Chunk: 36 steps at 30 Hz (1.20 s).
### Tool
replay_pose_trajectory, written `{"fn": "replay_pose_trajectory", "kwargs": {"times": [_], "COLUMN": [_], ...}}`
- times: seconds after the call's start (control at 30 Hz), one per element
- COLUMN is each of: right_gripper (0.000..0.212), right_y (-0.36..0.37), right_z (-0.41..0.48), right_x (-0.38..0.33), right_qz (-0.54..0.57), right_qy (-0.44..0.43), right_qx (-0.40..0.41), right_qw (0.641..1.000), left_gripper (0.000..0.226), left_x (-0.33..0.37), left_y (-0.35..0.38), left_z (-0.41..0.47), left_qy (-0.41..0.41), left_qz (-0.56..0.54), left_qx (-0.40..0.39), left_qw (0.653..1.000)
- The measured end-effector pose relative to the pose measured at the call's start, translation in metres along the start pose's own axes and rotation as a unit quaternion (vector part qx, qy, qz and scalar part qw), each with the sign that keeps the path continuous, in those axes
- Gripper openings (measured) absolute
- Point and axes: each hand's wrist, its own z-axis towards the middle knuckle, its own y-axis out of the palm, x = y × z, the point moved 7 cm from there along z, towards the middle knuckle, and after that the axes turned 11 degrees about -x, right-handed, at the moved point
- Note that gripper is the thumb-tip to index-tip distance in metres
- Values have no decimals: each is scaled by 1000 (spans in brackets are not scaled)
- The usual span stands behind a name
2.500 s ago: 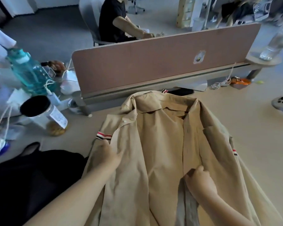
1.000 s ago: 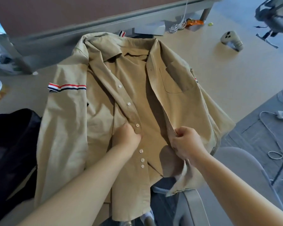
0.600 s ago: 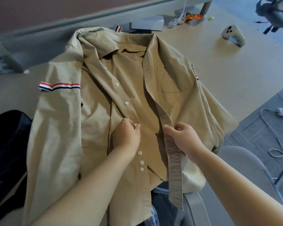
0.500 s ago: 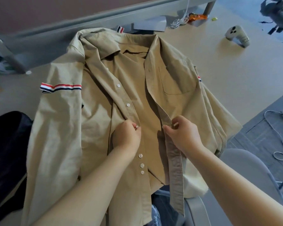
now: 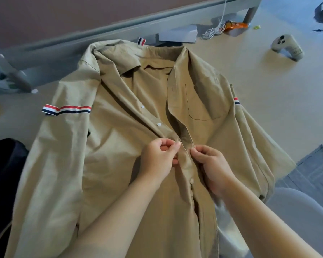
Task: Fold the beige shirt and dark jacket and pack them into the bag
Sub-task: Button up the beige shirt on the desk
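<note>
A light tan desk [image 5: 268,86] fills the view; along its far edge runs a brown divider panel [image 5: 63,13] on a grey rail [image 5: 101,37]; beyond the desk's right edge lies grey plank flooring [image 5: 313,175]; below that edge, a pale rounded chair back [image 5: 296,207]; soft, dim light falls across the desk.

Shirt [image 5: 119,146] flat on surface [image 5: 268,90], collar far, hem hanging over near edge. Left hand [image 5: 158,159] and right hand [image 5: 212,168] side by side on front placket at mid-chest, each pinching one front edge. Dark jacket [image 5: 2,183] left of shirt, touching its sleeve. Partition [image 5: 63,15] behind collar. Controller [image 5: 287,47] far right on surface, well apart from shirt. Cable [image 5: 214,29] and wrapper [image 5: 235,26] at far edge, right of collar. Chair [image 5: 296,211] below near-right edge.
</note>
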Motion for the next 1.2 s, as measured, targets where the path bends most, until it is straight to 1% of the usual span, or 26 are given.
{"fn": "replay_pose_trajectory", "kwargs": {"times": [0.1,0.2,0.33,0.43,0.53,0.6,0.7,0.8,0.9,0.97,1.13,1.2], "right_gripper": [14,17,18,10,18,26,41,50,54,56,61,64], "right_y": [-4,-6,-9,-7,-6,-5,-6,-5,-5,-4,-3,-3], "right_z": [2,3,3,2,3,5,7,9,10,9,2,-2], "right_x": [1,4,5,3,5,5,8,9,10,9,6,4], "right_qz": [65,63,2,-40,-42,-23,30,42,58,77,123,134], "right_qy": [-11,-27,-84,-134,-158,-161,-159,-156,-151,-145,-127,-126], "right_qx": [-27,-36,-25,-35,-51,-78,-123,-150,-163,-171,-185,-186], "right_qw": [997,997,996,990,985,984,979,975,973,972,967,965], "left_gripper": [9,5,5,8,15,19,23,26,22,26,24,29], "left_x": [-15,-20,-20,-20,-22,-23,-24,-25,-23,-23,-24,-26], "left_y": [3,2,2,0,0,1,3,3,4,5,6,5], "left_z": [4,6,0,-1,0,1,2,2,-1,-5,-15,-15], "left_qy": [13,42,84,95,88,89,98,96,89,76,64,64], "left_qz": [57,46,-17,-116,-222,-240,-234,-234,-207,-178,-133,-114], "left_qx": [4,21,25,0,-42,-59,-66,-64,-84,-94,-92,-82], "left_qw": [998,998,996,989,970,965,965,965,971,977,985,988]}}
